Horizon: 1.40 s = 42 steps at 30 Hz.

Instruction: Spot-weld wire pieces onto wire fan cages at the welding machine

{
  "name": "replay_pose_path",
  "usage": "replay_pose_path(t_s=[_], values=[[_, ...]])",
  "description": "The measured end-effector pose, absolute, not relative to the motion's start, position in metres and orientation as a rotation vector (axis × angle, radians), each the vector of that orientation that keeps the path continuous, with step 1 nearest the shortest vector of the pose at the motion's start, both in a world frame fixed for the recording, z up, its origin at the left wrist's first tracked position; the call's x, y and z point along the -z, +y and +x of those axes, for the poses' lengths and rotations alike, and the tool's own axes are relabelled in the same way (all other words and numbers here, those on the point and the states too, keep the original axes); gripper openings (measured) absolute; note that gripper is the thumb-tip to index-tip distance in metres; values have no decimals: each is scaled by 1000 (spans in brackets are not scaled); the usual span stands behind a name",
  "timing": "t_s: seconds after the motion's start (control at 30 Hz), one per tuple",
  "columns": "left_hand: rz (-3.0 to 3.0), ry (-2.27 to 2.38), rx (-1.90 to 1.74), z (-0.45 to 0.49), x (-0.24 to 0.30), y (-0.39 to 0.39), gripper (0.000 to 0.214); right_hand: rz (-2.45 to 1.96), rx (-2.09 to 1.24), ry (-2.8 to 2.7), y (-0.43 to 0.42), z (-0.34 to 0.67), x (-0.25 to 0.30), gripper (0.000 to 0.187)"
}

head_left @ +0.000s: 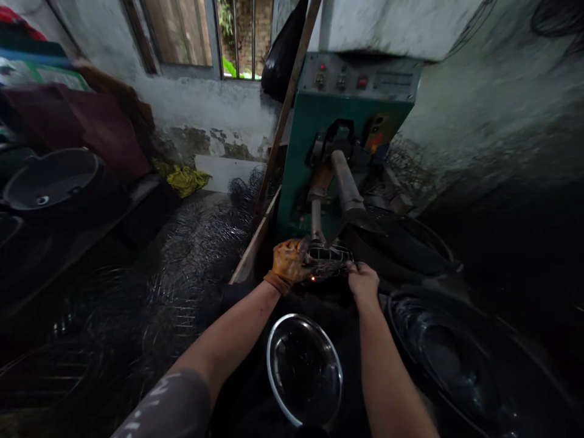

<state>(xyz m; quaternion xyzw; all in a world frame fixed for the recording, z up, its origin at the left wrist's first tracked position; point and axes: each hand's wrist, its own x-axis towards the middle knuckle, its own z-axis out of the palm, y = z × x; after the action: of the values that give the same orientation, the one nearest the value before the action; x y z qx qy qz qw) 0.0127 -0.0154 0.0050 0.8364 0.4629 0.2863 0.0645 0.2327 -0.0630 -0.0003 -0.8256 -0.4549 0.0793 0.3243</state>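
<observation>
A small wire rack (329, 253) is held between my two hands, right under the electrode arms of a green spot welder (296, 146). My left hand (288, 258), in a dirty orange glove, is closed on the rack's left side. My bare right hand (364, 281) pinches its right edge. The welder's lower rod (316, 219) comes down close to the wires by my left fingers. A bright orange spark glows just below the rack. Nearer to me, below my hands, lies a shiny round metal bowl (305, 371).
Tangled wire pieces (196, 243) cover the floor at left, beside a wooden board (255, 243). Large dark pans (447, 353) stand at right. A black tub (52, 176) sits on a bench at far left. A yellow cloth (187, 179) lies by the wall.
</observation>
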Motion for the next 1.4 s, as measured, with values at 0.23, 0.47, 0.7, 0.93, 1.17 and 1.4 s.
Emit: replay_pose_path(t_s=[0.23,0.47,0.7,0.93,1.17,1.4], values=[[2540,1391,-824,17,-9,-15,78,-2377,30,-1512,-80,181,-49,37],[2593,1322,-867,24,-7,-14,77,-2494,-97,-1547,-74,161,-50,36],[2587,1342,-919,29,-2,-14,72,-2489,-117,-1541,-72,165,-53,34],[2412,1532,-734,4,8,-13,89,-2459,-137,-1531,-68,169,-50,36],[2478,1396,-825,1,3,-8,87,-2417,-102,-1481,-65,187,-37,36],[2432,1401,-867,6,8,-12,91,-2343,-132,-1434,-61,197,-27,33]])
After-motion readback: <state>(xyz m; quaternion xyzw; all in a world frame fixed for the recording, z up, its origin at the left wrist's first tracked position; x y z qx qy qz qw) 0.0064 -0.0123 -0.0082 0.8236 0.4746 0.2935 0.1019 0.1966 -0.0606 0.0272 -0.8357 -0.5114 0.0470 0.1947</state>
